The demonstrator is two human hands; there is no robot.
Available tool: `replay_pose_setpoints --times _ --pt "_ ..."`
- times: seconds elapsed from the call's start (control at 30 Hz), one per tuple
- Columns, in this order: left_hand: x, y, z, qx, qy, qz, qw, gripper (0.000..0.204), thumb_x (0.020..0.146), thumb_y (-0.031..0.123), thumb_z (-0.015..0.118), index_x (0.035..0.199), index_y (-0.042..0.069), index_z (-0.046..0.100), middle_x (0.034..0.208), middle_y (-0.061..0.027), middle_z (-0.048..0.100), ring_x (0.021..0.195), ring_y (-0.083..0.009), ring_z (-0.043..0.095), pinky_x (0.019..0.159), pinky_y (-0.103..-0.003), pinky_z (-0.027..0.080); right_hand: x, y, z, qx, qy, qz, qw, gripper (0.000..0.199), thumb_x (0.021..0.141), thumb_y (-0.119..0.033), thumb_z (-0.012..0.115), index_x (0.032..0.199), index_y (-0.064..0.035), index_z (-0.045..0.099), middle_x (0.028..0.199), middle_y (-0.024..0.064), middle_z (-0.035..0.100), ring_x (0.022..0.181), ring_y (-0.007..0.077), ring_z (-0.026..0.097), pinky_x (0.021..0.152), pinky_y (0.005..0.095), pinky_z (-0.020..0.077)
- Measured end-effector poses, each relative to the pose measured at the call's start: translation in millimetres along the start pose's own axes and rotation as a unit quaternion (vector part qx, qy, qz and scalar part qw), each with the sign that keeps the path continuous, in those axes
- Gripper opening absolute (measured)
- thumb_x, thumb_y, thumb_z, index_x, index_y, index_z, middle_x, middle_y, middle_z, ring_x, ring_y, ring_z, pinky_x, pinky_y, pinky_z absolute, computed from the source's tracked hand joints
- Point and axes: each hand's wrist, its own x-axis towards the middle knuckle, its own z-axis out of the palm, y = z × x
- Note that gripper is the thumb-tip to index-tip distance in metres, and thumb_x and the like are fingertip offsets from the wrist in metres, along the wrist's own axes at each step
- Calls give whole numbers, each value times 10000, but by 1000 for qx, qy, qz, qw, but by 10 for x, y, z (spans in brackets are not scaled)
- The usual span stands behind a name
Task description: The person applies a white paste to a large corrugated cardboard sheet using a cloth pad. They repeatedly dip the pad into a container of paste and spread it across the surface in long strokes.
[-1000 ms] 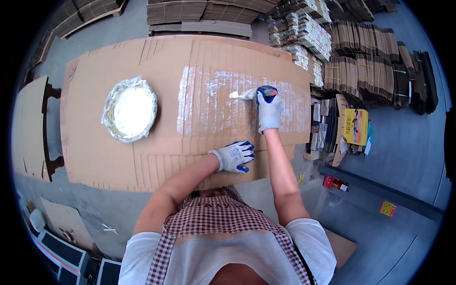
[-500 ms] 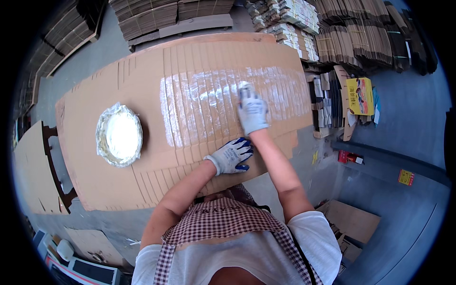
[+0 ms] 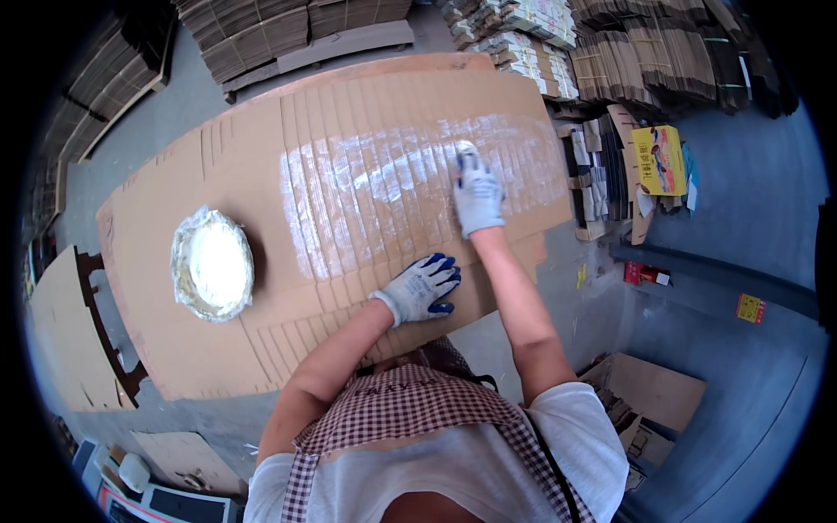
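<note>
Gloved right hand (image 3: 479, 190) grasps pale-tipped tool (image 3: 466, 148), mostly hidden beneath it; gloved left hand (image 3: 418, 289), released and spread, rests on cardboard (image 3: 283, 292), palm unseen.

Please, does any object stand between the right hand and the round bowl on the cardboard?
Nothing visible does: between the right hand and the bowl lie only white streaks and bare cardboard. The left hand rests nearer the body.

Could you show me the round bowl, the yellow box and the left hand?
Round bowl (image 3: 181, 272): head view, left rim.
Yellow box (image 3: 660, 161): head view, middle of printed face.
Left hand (image 3: 418, 291): head view, gloved back.
</note>
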Motion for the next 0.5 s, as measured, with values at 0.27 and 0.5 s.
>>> replay_pose_setpoints --times 0.27,0.5 --pt "83 26 -124 -7 -48 -23 999 587 886 510 586 1263 62 564 1336 -160 541 1278 -341 469 1105 -459 353 -281 -161 -96 41 29 -144 988 374 862 -149 573 1229 -75 566 1128 170 627 1029 363 599 865 452 502" --pt "70 5 -30 1 21 0 1000 584 890 506 589 1270 62 569 1335 -138 548 1296 -330 460 1130 -459 334 64 617 -281 133 39 113 984 294 852 -179 643 1129 -82 616 1057 169 636 947 369 624 821 437 517"
